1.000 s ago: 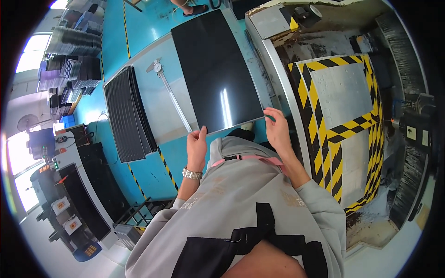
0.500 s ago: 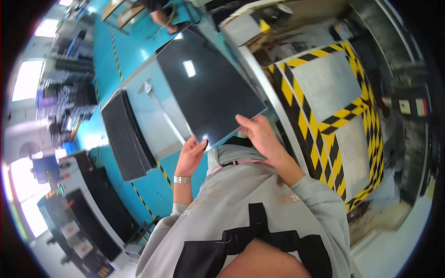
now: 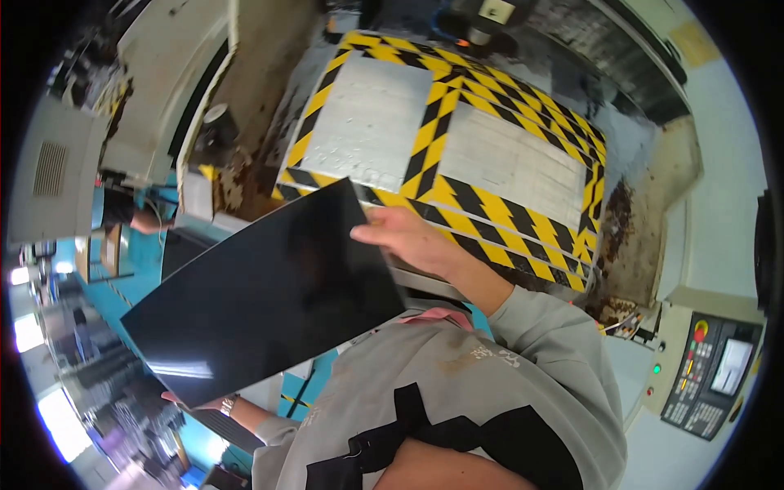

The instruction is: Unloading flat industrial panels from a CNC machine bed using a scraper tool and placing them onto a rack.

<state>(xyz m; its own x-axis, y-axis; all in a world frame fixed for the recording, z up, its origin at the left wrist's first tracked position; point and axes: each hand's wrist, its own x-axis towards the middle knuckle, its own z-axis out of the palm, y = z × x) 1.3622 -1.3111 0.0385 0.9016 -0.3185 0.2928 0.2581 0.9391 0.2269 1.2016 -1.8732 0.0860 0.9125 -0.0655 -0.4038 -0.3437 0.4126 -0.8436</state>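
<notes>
I carry a glossy black flat panel (image 3: 265, 286), thin and rectangular, tilted in front of my body. My right hand (image 3: 408, 238) grips its upper right edge, with the thumb on the face and the other fingers underneath. At the lower left corner my left hand (image 3: 214, 403) holds the panel from beneath; most of that hand is hidden, and a fingertip and the watch wrist show. Just beyond the panel lies a machine bed with two pale metal plates, a wet left plate (image 3: 367, 122) and a right plate (image 3: 514, 159), both framed by yellow-and-black striped tape (image 3: 425, 155).
A control panel (image 3: 710, 376) with buttons and a screen stands at the right. Rusty, dirty machine walls (image 3: 233, 175) enclose the bed at left. A person's arm (image 3: 151, 219) shows at the far left, near a wooden table (image 3: 104, 253) on the blue floor.
I have turned right, so the machine bed now lies in front of me. The panel has swung round with me, and my left hand has gone mostly behind it.
</notes>
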